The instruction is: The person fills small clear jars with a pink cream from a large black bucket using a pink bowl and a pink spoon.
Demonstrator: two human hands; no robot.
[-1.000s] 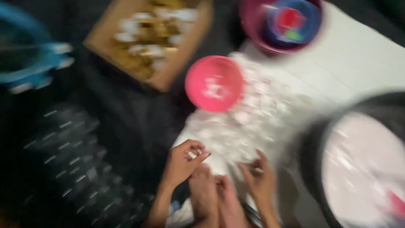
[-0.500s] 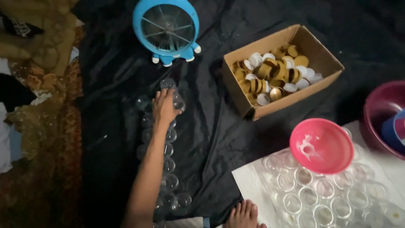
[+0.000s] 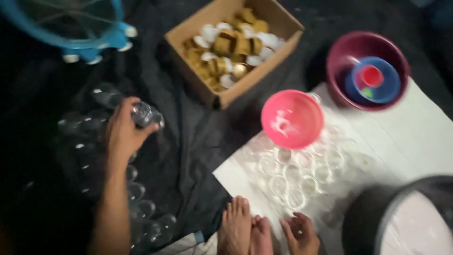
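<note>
My left hand (image 3: 123, 132) is stretched out over the black cloth and grips a small clear glass jar (image 3: 147, 114) lifted from a row of clear jars (image 3: 137, 208) lying on the cloth. My right hand (image 3: 302, 232) rests low near my bare feet (image 3: 243, 229), fingers apart and holding nothing, at the edge of a white sheet (image 3: 406, 137). Several open clear jars (image 3: 302, 172) stand on that sheet. A pink funnel (image 3: 292, 119) sits on top of them.
A cardboard box (image 3: 234, 49) of gold and white lids lies at the top middle. A maroon bowl (image 3: 368, 70) holds a blue cup. A large dark pot (image 3: 406, 222) of pale liquid is at the lower right. A blue round frame (image 3: 71, 28) is at the top left.
My left hand has closed on a jar and drawn it back from the row toward me. The view has swung right, bringing the white sheet, the pot and my right hand into sight.
</note>
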